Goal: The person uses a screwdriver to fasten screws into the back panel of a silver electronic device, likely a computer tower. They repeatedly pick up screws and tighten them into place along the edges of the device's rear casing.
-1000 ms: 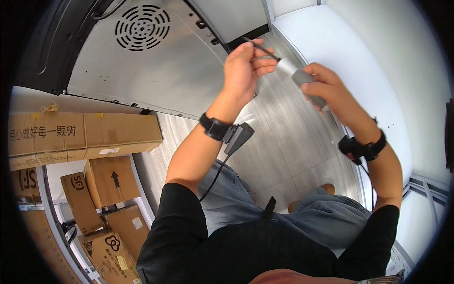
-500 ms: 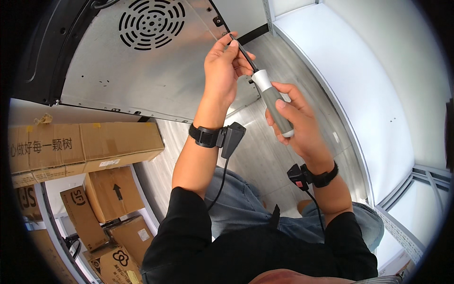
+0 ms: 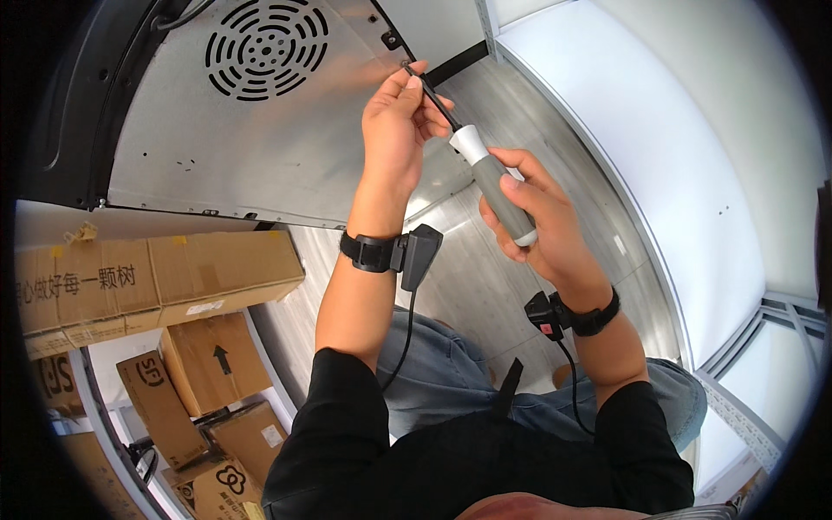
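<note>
Screwdriver (image 3: 501, 189) is spanning both hands at the near corner of the slotted metal panel (image 3: 260, 156), its grey handle pointing back toward the wearer and its dark shaft (image 3: 440, 108) slanting up and left to the panel's right edge. Right hand (image 3: 546, 217) is gripping the handle: the thumb is lying along the near side while the fingers are curling around the far side, the butt end showing beside the palm. This hold is probably serving to aim the tool and to leave the wrist room to turn it. Left hand (image 3: 394, 117) is pinching the shaft close to its tip between thumb and index finger; the remaining fingers are hanging loosely bent and slightly apart beside the shaft. That pinch is likely steadying the front end, since the handle is sitting well apart from the panel edge. Whether the tip is touching a fastener is not showing clearly, because the fingertips are partly covering it. Circular vent slots (image 3: 267, 50) are lying to the left of the tip. Black wrist straps (image 3: 373, 253) are sitting behind both hands, apparently keeping their attached boxes out of the grip.
</note>
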Motion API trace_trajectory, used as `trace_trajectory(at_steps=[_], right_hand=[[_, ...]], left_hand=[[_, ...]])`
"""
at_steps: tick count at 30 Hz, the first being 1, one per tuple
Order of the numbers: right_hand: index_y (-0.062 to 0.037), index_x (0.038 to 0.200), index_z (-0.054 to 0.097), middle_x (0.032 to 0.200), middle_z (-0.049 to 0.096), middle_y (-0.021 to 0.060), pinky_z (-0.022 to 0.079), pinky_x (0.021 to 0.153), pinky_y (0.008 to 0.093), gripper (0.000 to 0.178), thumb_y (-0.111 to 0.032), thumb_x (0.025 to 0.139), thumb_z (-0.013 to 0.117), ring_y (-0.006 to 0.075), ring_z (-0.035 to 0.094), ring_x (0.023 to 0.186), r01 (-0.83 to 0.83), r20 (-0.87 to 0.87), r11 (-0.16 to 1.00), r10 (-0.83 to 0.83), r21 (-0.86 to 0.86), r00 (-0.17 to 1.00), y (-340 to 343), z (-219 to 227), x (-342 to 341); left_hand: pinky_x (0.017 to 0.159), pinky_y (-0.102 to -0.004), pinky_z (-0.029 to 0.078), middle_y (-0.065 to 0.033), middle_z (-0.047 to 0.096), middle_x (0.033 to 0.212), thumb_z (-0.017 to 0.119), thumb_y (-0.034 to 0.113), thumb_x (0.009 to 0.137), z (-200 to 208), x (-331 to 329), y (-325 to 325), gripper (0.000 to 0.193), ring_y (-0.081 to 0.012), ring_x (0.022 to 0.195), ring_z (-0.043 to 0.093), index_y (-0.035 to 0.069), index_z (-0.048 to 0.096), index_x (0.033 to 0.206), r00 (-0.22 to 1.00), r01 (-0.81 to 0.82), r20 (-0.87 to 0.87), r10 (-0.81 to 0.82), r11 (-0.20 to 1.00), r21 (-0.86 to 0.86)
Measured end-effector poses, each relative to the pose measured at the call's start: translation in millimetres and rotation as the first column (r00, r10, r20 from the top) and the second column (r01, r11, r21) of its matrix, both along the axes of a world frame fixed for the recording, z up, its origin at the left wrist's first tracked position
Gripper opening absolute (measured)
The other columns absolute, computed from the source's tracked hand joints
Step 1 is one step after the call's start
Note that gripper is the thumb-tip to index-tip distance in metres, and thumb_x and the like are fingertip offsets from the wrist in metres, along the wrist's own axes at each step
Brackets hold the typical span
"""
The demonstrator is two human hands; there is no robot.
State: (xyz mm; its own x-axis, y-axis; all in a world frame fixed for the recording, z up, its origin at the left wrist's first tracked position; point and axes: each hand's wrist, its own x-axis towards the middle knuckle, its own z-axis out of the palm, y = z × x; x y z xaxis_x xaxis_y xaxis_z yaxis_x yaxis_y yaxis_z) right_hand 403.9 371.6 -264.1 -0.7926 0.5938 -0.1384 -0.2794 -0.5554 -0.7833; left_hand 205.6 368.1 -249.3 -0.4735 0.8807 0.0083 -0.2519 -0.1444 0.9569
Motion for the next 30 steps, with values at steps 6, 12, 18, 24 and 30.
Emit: trace_trajectory(at_steps=[6, 12, 18, 24, 30], right_hand=[[0.0001, 0.131, 0.038, 0.076, 0.055, 0.0115, 0.033, 0.038, 0.0233, 0.042, -0.026, 0.099, 0.041, 0.0098, 0.043, 0.043, 0.004, -0.023, 1.0, -0.005, -0.025, 1.0, -1.7, -0.1, -0.8], [0.0024, 0.13, 0.037, 0.075, 0.056, 0.0116, 0.033, 0.038, 0.0234, 0.042, -0.027, 0.099, 0.041, 0.0102, 0.044, 0.044, 0.006, -0.07, 0.997, -0.011, -0.071, 0.997, -2.3, -1.3, -2.1], [-0.0012, 0.128, 0.04, 0.076, 0.057, 0.0104, 0.035, 0.041, 0.0248, 0.041, -0.023, 0.095, 0.049, 0.011, 0.047, 0.048, 0.012, 0.067, 1.0, -0.014, 0.024, 0.998, -2.7, 11.4, -3.7], [-0.0041, 0.125, 0.041, 0.08, 0.059, 0.0096, 0.041, 0.054, 0.0271, 0.045, -0.019, 0.087, 0.061, 0.014, 0.057, 0.062, 0.05, 0.374, 0.89, -0.241, 0.453, 0.896, -14.6, 17.6, -13.4], [-0.0015, 0.126, 0.04, 0.093, 0.061, 0.0156, 0.048, 0.057, 0.0275, 0.049, -0.018, 0.086, 0.063, 0.0211, 0.062, 0.069, 0.017, 0.374, 0.841, -0.259, 0.541, 0.891, -15.0, 13.5, -14.4]], left_hand=[[0.055, -0.0239, 0.046, -0.01, 0.065, 0.077, 0.043, 0.017, 0.1, 0.8, 1.2, -0.7, 0.029, -0.011, 0.055, 0.055, 0.001, 0.053, 0.121, 0.999, -0.024, -0.023, 0.023, 0.999, -0.031], [0.055, -0.0236, 0.046, -0.0089, 0.064, 0.076, 0.044, 0.017, 0.1, 3.2, 2.8, -0.3, 0.029, -0.0107, 0.056, 0.055, 0.0, 0.054, 0.121, 0.999, -0.042, -0.025, 0.041, 0.998, -0.035], [0.055, -0.0229, 0.047, -0.0074, 0.063, 0.076, 0.049, 0.021, 0.098, 7.8, 1.5, -3.5, 0.029, -0.0104, 0.058, 0.057, 0.001, 0.055, 0.119, 1.0, -0.023, 0.009, 0.023, 0.999, -0.045], [0.052, -0.0218, 0.047, -0.006, 0.062, 0.076, 0.06, 0.018, 0.093, 13.2, 4.7, -3.7, 0.028, -0.0112, 0.059, 0.059, 0.001, 0.057, 0.115, 0.998, -0.053, -0.023, 0.051, 0.993, -0.103], [0.047, -0.0233, 0.05, -0.0085, 0.064, 0.075, 0.067, 0.009, 0.087, 8.2, -4.1, -1.1, 0.033, -0.0148, 0.053, 0.062, -0.005, 0.054, 0.113, 0.998, -0.06, -0.026, 0.059, 0.995, -0.074]])
